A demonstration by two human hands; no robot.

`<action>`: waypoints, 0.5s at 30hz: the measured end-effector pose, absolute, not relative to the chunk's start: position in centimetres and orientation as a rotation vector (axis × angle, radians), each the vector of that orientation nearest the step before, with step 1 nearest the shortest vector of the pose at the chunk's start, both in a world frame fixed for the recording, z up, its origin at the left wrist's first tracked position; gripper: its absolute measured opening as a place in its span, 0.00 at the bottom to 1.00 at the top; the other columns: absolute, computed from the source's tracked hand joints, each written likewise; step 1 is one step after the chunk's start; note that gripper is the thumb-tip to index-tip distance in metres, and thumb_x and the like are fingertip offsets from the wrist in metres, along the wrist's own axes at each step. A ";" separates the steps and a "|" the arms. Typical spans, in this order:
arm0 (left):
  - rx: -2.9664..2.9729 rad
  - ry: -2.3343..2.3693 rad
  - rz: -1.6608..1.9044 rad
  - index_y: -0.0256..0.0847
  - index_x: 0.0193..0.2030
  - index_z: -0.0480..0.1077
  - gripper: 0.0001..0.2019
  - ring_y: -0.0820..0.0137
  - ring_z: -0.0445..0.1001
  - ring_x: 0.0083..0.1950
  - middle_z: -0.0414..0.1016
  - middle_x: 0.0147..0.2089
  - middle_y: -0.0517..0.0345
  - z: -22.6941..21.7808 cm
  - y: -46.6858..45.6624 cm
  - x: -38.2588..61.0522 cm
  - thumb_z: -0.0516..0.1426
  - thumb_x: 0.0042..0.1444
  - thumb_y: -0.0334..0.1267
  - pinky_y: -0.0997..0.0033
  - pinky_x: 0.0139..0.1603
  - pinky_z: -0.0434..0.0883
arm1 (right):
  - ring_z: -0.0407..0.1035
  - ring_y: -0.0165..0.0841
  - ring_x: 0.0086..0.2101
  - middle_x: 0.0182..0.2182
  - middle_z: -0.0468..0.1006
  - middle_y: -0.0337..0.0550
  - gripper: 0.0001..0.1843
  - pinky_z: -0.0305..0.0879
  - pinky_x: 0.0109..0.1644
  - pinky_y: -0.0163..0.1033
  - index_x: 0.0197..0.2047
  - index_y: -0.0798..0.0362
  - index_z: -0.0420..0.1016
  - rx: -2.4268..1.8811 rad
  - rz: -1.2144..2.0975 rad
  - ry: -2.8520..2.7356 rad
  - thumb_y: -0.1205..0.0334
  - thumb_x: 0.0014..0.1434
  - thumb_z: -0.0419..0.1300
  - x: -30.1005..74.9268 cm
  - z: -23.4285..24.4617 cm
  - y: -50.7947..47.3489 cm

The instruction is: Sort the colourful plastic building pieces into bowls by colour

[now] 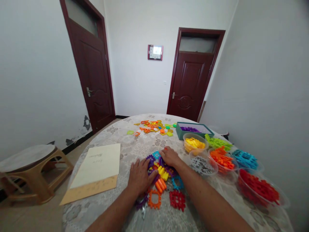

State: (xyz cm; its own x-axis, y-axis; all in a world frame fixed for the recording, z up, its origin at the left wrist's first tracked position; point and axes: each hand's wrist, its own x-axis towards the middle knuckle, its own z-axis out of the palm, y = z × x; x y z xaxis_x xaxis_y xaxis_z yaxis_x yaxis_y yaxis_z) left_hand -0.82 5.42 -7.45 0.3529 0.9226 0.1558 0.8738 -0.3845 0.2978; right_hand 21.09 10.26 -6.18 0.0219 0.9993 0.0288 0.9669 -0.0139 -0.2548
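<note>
A pile of plastic interlocking building blocks lies between my hands, with purple blocks (151, 159), yellow blocks (163, 173) and orange blocks (160, 185) in it. My left hand (140, 176) rests against the pile's left side, fingers apart and thumb over purple pieces. On the far right side, my right hand (171, 157) touches the pile, its fingers partly bent near a light blue block (156, 155); what lies under its palm is hidden. Closer to me are an orange square block (154, 199), a red block (177, 199) and a blue frame-shaped block (178, 182).
Clear bowls of yellow (195, 144), grey (202, 165), orange (222, 159), blue (245, 159) and red blocks (259, 188) stand right, by green blocks (218, 142). A green box (180, 132) holds purple pieces. Mixed blocks (154, 126) lie far back; paper (100, 162) left.
</note>
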 end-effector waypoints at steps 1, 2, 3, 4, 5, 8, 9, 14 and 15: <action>2.450 1.644 0.446 0.45 0.72 0.66 0.35 0.43 0.58 0.77 0.66 0.75 0.47 -7.4 5.1 -0.6 0.52 0.65 0.63 0.37 0.76 0.53 | 0.70 0.44 0.59 0.63 0.73 0.49 0.27 0.64 0.62 0.51 0.57 0.41 0.82 -2.061 0.233 -2.068 0.45 0.76 0.43 21.0 -6.1 9.7; 2.453 1.649 0.445 0.45 0.72 0.66 0.35 0.44 0.59 0.77 0.66 0.75 0.46 -7.4 4.8 -0.4 0.53 0.65 0.62 0.37 0.76 0.53 | 0.70 0.43 0.59 0.62 0.73 0.49 0.26 0.64 0.62 0.50 0.57 0.41 0.82 -2.034 0.230 -2.082 0.46 0.76 0.44 20.9 -6.1 9.1; 2.453 1.654 0.444 0.45 0.72 0.66 0.35 0.44 0.59 0.77 0.66 0.75 0.46 -7.4 4.5 -0.1 0.53 0.65 0.62 0.38 0.76 0.54 | 0.70 0.43 0.59 0.62 0.74 0.48 0.25 0.63 0.63 0.49 0.57 0.41 0.82 -2.008 0.228 -2.093 0.46 0.76 0.45 20.8 -6.1 8.7; 2.453 1.658 0.443 0.45 0.73 0.65 0.35 0.45 0.60 0.76 0.66 0.75 0.45 -7.5 4.2 0.1 0.54 0.64 0.62 0.38 0.75 0.54 | 0.70 0.42 0.59 0.61 0.74 0.48 0.25 0.63 0.63 0.48 0.57 0.42 0.82 -1.985 0.226 -2.103 0.47 0.76 0.45 20.7 -6.1 8.2; 2.454 1.660 0.445 0.45 0.73 0.65 0.35 0.45 0.60 0.76 0.66 0.75 0.45 -7.5 3.8 0.3 0.54 0.64 0.61 0.38 0.75 0.55 | 0.70 0.42 0.58 0.61 0.75 0.49 0.24 0.63 0.63 0.48 0.56 0.43 0.82 -1.964 0.227 -2.111 0.47 0.76 0.46 20.7 -6.2 7.9; 2.458 1.652 0.479 0.44 0.73 0.64 0.36 0.45 0.62 0.75 0.67 0.74 0.42 -7.8 2.8 0.9 0.54 0.64 0.60 0.40 0.74 0.56 | 0.71 0.42 0.56 0.59 0.76 0.50 0.24 0.63 0.62 0.48 0.53 0.46 0.83 -1.901 0.233 -2.131 0.49 0.76 0.46 20.7 -6.3 7.0; 2.455 1.647 0.496 0.42 0.73 0.64 0.36 0.46 0.63 0.75 0.68 0.73 0.42 -8.0 2.5 1.0 0.54 0.64 0.59 0.41 0.74 0.56 | 0.71 0.42 0.56 0.59 0.76 0.51 0.24 0.62 0.62 0.48 0.52 0.47 0.83 -1.878 0.235 -2.138 0.50 0.76 0.46 20.7 -6.4 6.8; 2.450 1.589 0.608 0.40 0.71 0.66 0.34 0.47 0.65 0.73 0.70 0.72 0.40 -8.7 1.0 0.9 0.56 0.63 0.55 0.43 0.74 0.56 | 0.71 0.42 0.57 0.59 0.76 0.51 0.24 0.61 0.64 0.48 0.51 0.49 0.83 -1.753 0.255 -2.175 0.51 0.76 0.46 21.2 -6.8 5.6; 2.448 1.579 0.623 0.40 0.70 0.66 0.33 0.47 0.65 0.73 0.70 0.71 0.40 -8.8 0.8 0.8 0.56 0.63 0.55 0.43 0.74 0.57 | 0.71 0.42 0.57 0.58 0.77 0.51 0.24 0.61 0.64 0.48 0.51 0.49 0.83 -1.728 0.261 -2.181 0.51 0.76 0.46 21.3 -6.9 5.3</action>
